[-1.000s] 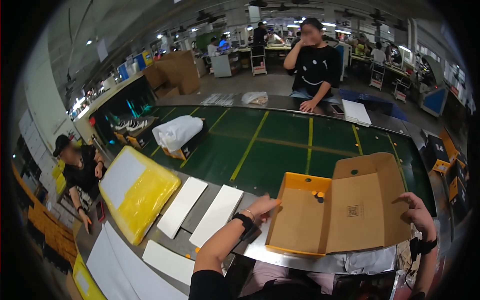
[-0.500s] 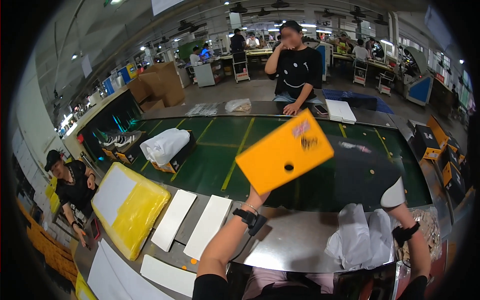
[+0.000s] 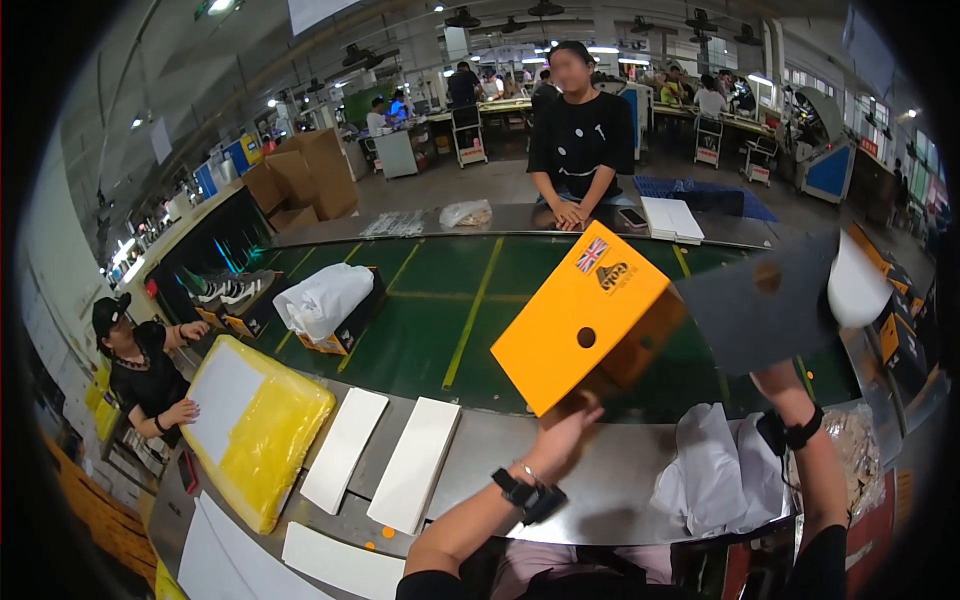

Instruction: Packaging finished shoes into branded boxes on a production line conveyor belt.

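Note:
An orange and dark grey shoebox (image 3: 585,325) is lifted and tilted over the conveyor, its orange face towards me. My left hand (image 3: 565,435) is closed on its lower orange corner, with part of the fingers behind the box. At right, a dark grey panel (image 3: 765,305) is raised and blurred. My right hand (image 3: 785,390) is at the panel's lower edge and seems to grip it, fingers mostly hidden behind it. A white rounded piece (image 3: 858,280), perhaps paper, shows at the panel's right edge. White paper-wrapped bundles (image 3: 715,475) lie on the metal ledge below my right hand.
A green conveyor (image 3: 430,310) crosses ahead, carrying a box with a white wrapped bundle (image 3: 325,300) and a box with shoes (image 3: 245,290). White card stacks (image 3: 415,465) and a yellow-wrapped pack (image 3: 265,430) lie at left. Co-workers stand opposite (image 3: 582,140) and at left (image 3: 145,375).
The orange face has shifted slightly right and turned steeper. The dark panel and white piece have risen with my right hand. The co-worker opposite has lowered a hand from the face.

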Demonstrator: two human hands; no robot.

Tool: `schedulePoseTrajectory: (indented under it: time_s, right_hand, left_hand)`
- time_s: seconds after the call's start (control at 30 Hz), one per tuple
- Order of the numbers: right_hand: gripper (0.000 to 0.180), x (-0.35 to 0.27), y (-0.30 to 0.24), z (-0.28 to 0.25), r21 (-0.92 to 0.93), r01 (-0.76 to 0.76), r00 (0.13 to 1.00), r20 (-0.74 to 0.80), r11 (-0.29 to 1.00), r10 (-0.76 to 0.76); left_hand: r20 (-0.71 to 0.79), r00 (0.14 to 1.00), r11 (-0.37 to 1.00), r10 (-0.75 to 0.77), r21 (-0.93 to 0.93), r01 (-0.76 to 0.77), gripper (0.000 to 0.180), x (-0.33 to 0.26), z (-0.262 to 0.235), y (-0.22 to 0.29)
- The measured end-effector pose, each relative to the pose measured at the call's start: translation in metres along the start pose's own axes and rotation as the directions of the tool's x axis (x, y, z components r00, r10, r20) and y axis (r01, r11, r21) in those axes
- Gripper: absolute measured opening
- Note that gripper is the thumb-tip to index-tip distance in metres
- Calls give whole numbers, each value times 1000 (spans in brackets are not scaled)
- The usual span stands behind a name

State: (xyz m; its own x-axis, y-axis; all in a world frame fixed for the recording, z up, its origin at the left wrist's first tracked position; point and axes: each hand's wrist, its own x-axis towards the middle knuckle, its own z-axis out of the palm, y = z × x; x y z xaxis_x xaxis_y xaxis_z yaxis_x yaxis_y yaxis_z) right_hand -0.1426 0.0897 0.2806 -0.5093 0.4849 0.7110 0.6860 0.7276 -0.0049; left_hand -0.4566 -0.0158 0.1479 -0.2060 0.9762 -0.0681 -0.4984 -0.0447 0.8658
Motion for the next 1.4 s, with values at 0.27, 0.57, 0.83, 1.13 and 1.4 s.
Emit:
schedulePoseTrajectory:
  time_s: [0.27, 0.57, 0.83, 1.13, 1.4]
  right_hand:
    - [57, 16, -67, 24, 409, -155, 946, 323, 899, 17]
    - [88, -169, -22, 33, 6, -520, 583, 734, 854, 349]
    - [107, -168, -22, 41, 193, -965, 254, 842, 176, 476]
    - [87, -165, 27, 12, 300, -941, 209, 879, -155, 429]
    - [103, 22, -127, -20, 693, -690, 717, 693, 210, 73]
  left_hand:
    - [283, 772, 664, -569, -395, 634, 38, -126, -26, -62]
    - [170, 729, 739, -662, -8, 673, 56, -173, -68, -38]
    - [103, 763, 768, -639, 25, 640, 58, -171, -70, -31]
    - [149, 754, 768, -640, 70, 637, 59, -175, -76, -26]
    - [29, 741, 740, -671, 89, 667, 54, -185, -75, -19]
